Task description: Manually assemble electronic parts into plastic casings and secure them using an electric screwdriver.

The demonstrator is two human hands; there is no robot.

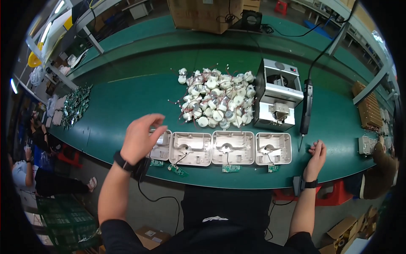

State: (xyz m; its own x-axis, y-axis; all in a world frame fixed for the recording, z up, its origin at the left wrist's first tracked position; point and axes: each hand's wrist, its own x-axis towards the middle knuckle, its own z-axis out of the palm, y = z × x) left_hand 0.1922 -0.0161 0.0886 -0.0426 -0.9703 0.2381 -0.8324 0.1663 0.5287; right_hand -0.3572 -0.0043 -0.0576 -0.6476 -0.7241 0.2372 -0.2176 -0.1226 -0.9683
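The left hand (141,137) is above the leftmost open housing (165,152), thumb and fingers parted, with no part visible between them; the right hand (316,157) is well apart from it, beyond the right end of the row, fingers curled, and whether it holds a small item cannot be determined. Four shallow metallic housings stand side by side near the front edge of the green workbench (122,101), interiors upward. The green circuit boards (231,168) lie between this row and the bench edge, with thin leads visible running out of several housings. Principal hazard: a sleeve, wrist or sliding housing may push a board over the edge, so that its weight strains the lead or its joint. The left hand and forearm cover part of the leftmost housing, so a lead there could be caught unseen. The electric screwdriver (306,108) hangs tip down from its cord (317,61), near the right hand; a careless reach may set it swinging, and its bit could scratch a housing or strike the fingers. Behind the row, the piled white motors (218,99) have intermingled red wires; pulling one unit may drag others or break a wire. The pile's right side borders the screw feeder (279,95), where loose wires could snag.
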